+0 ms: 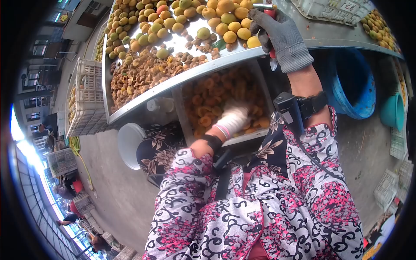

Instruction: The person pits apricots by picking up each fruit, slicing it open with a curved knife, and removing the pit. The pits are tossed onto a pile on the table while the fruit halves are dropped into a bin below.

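My left hand point(234, 118), in a white glove, reaches down over a crate point(178, 106) of orange apricot halves point(208, 93) below the table edge. Motion smears its fingers. Up at the table's rim, my right hand point(284, 39) wears a grey glove and is closed around a red-handled metal tool point(273, 63); red and metal parts show above and below the fist. Whole yellow apricots point(232, 27) lie on the metal table right beside this hand. A heap of brown apricot pits point(147, 76) covers the table's near left part.
A white plastic crate point(86, 97) stands left of the table, and a white bucket point(129, 145) sits on the floor. At right are a large blue barrel point(353, 86) and a teal bucket point(392, 112). Another pale crate point(333, 11) rests on the tabletop.
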The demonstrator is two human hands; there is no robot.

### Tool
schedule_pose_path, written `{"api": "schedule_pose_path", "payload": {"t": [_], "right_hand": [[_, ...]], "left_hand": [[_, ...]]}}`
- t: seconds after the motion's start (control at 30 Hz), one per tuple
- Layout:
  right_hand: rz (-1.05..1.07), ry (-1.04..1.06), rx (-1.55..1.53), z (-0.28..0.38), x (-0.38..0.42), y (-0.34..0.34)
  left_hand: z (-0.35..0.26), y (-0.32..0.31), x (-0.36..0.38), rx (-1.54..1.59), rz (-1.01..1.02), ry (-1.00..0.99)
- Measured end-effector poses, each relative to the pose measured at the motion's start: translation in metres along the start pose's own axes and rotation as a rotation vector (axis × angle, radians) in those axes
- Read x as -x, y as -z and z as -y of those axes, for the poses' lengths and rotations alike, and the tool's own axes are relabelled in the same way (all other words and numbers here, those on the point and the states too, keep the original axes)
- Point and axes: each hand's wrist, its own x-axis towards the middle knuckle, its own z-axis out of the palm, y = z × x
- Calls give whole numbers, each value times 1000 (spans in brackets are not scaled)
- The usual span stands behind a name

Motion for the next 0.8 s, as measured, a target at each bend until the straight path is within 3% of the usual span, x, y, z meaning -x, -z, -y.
{"api": "schedule_pose_path", "payload": {"t": [0.03, 0.07, 0.1, 0.2, 0.27, 0.37, 0.47, 0.5, 0.63, 0.73, 0.77, 0.8], "right_hand": [[6, 10, 2, 5, 4, -2], [12, 22, 4, 9, 5, -3], [11, 24, 7, 8, 4, -3], [13, 33, -29, 8, 1, -2], [-18, 43, -28, 11, 2, -5], [54, -24, 14, 3, -7, 4], [34, -6, -80, 12, 2, -3], [46, 14, -86, 14, 2, -5], [24, 15, -205, 10, 0, -4], [-40, -24, -323, 6, -5, -4], [-32, -6, -325, 4, -6, -4], [-68, -12, -340, 2, -5, -5]], "left_hand": [[12, 5, -4, 57, -13, 37], [18, 21, -4, 194, -166, -25], [23, 39, -9, 190, -3, 90], [36, 50, -24, 174, -85, 78], [49, 30, -22, -86, -499, -198], [50, 19, -14, -5, -360, -50], [54, 3, -11, -25, -427, -26], [54, 3, -5, 61, -290, 25], [51, 27, 23, -112, -381, -55], [27, 77, 47, 99, 2, 180], [27, 80, 53, 95, -17, 180], [27, 80, 61, 157, -244, -7]]}}
